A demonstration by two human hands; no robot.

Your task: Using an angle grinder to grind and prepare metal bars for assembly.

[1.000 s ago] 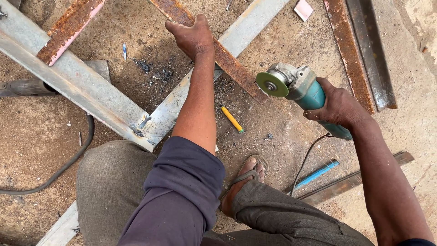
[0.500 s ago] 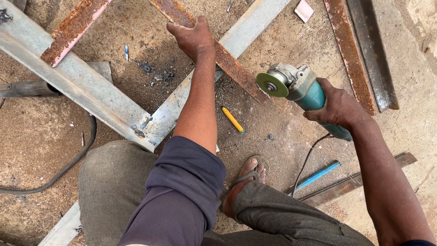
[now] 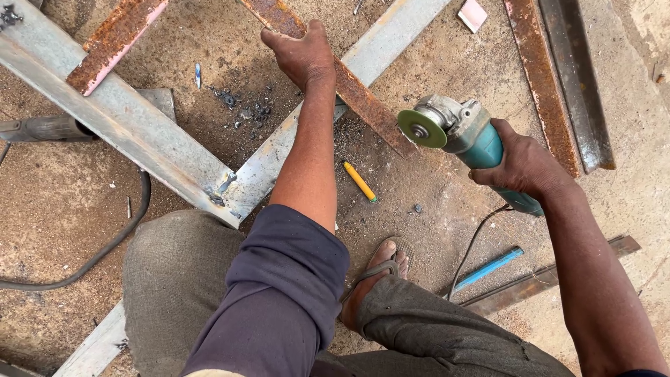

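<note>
My left hand (image 3: 301, 54) presses down on a rusty flat steel bar (image 3: 370, 108) that lies slanted across a grey metal beam (image 3: 391, 31). My right hand (image 3: 520, 166) grips a teal angle grinder (image 3: 464, 132); its green disc (image 3: 421, 128) hovers just right of the bar's lower end. The grinder's cord (image 3: 474, 244) runs down toward my legs. My foot in a sandal (image 3: 380, 269) rests on the dirt floor below the bar.
Two grey beams (image 3: 132, 129) meet at a welded joint (image 3: 222, 190) on the left. A yellow marker (image 3: 360, 181) lies on the ground. Rusty angle irons (image 3: 558, 77) lie at the right, a blue tube (image 3: 488, 269) and another bar at lower right. A black cable (image 3: 105, 251) curves at left.
The view has shifted slightly; both hands, the rusty bar and the grinder keep nearly the same places.
</note>
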